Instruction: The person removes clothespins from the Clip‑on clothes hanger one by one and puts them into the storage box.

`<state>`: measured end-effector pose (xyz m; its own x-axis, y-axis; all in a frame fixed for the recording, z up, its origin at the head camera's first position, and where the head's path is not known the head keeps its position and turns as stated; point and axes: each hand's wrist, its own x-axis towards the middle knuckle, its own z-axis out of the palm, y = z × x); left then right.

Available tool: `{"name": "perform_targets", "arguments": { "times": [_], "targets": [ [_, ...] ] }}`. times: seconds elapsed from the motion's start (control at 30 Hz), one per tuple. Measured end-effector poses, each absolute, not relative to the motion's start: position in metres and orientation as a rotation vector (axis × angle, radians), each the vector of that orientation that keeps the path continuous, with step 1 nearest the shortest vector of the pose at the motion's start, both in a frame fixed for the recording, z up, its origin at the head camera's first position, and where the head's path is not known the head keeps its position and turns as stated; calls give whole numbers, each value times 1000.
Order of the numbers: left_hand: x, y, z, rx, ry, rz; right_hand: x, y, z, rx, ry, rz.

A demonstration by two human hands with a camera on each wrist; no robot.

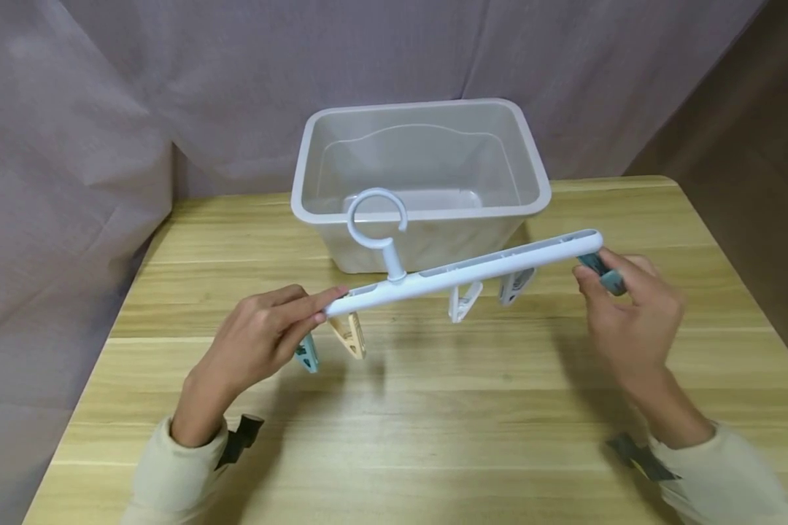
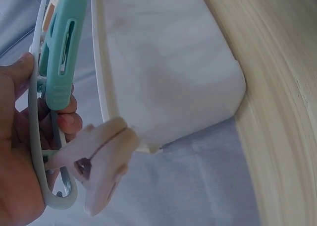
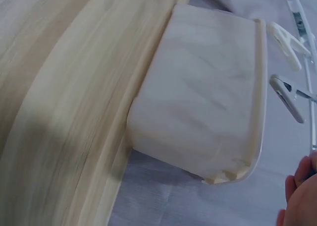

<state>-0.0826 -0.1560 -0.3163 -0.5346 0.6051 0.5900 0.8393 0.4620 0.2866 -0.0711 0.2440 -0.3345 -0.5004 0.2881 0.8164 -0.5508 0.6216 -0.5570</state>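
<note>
A pale blue clip hanger with a ring-shaped hook is held above the table, its right end higher. My left hand grips its left end, near a teal clip and a yellow clip. At the right end, my right hand pinches another teal clip between thumb and fingers. A white clip and a grey clip hang between the hands. In the left wrist view a pale clip hangs near the hanger's end. The right wrist view shows only part of the right hand.
A whitish plastic bin stands at the table's back edge, behind the hanger, with nothing visible inside. The wooden table lies below both hands. A grey-purple curtain hangs behind it.
</note>
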Motion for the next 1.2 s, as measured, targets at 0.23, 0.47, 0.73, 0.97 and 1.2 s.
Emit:
{"name": "perform_targets", "arguments": {
  "times": [0.23,0.47,0.73,0.97,1.2],
  "targets": [
    [-83,-155,-317,-1214,-2303,-799,-76,234,-338,152,-1732,902],
    [-84,-160,-321,-1186,-2321,-787,-68,245,-340,362,-1929,1188],
    [-84,-162,-324,-1191,-2322,-818,-60,252,-335,507,-1873,1691],
    [-83,-161,-324,-1182,-2326,-798,-54,251,-330,211,-2186,1000],
    [-83,-161,-323,-1184,-2314,-802,-56,247,-332,114,-2098,882]
  ]
}}
